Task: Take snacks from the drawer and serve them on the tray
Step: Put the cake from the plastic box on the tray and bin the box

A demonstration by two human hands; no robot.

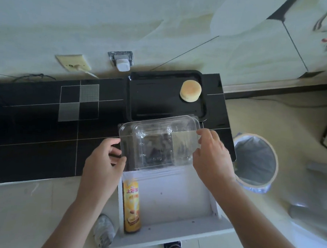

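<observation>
Black counter (pixel 43 135) spanned frame centre; white drawer (pixel 172 210) stood open below, yellow snack can (pixel 131 206) inside. Tray (pixel 160 96) upper centre held one round cake (pixel 190 91). Clear clamshell box (pixel 157 142) gripped at edges: left hand (pixel 104 162) curled round left rim, right hand (pixel 212 155) pinching right rim. Box apparently emptied; next move likely discarding it, then fetching can.

We see a soft, even daylight with a cool greenish cast and only faint shadows; its source we cannot place. The glossy black countertop (pixel 33 135) reflects pale patches, and the clear plastic box (pixel 157 140) carries washed-out glare. Wide-angle distortion bends the wall lines and counter edge towards the frame borders, and the whole picture is slightly soft, most at the right edge.
</observation>
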